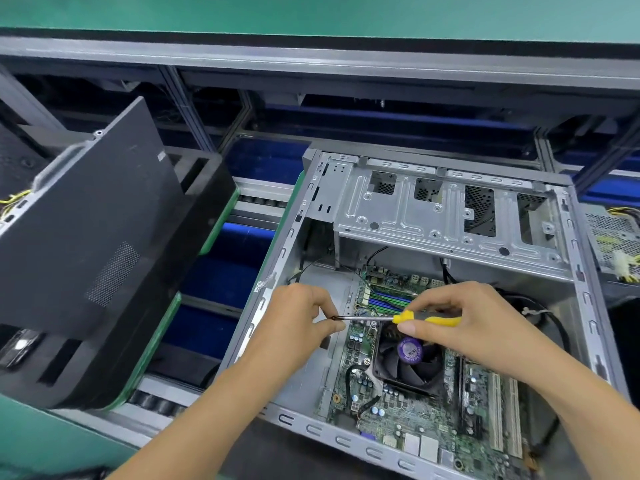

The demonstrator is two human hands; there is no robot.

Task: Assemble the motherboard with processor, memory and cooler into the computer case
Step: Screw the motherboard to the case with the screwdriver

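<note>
Screw-loading step, likely: right hand (464, 323) fingers clamp yellow-handled screwdriver (401, 318), left hand (304, 317) fingers pinch its tip; next, seat it on green motherboard (408, 420) mounting hole.

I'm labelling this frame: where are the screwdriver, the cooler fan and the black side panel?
screwdriver (445, 320), head view, yellow handle.
cooler fan (410, 351), head view, purple hub sticker.
black side panel (97, 237), head view, flat face.

Operator's body, as I see it: left hand (300, 315) and right hand (464, 318), both bare, ungloved; forearms bare to the near frame edge, no sleeves, rings or watch visible.
</note>
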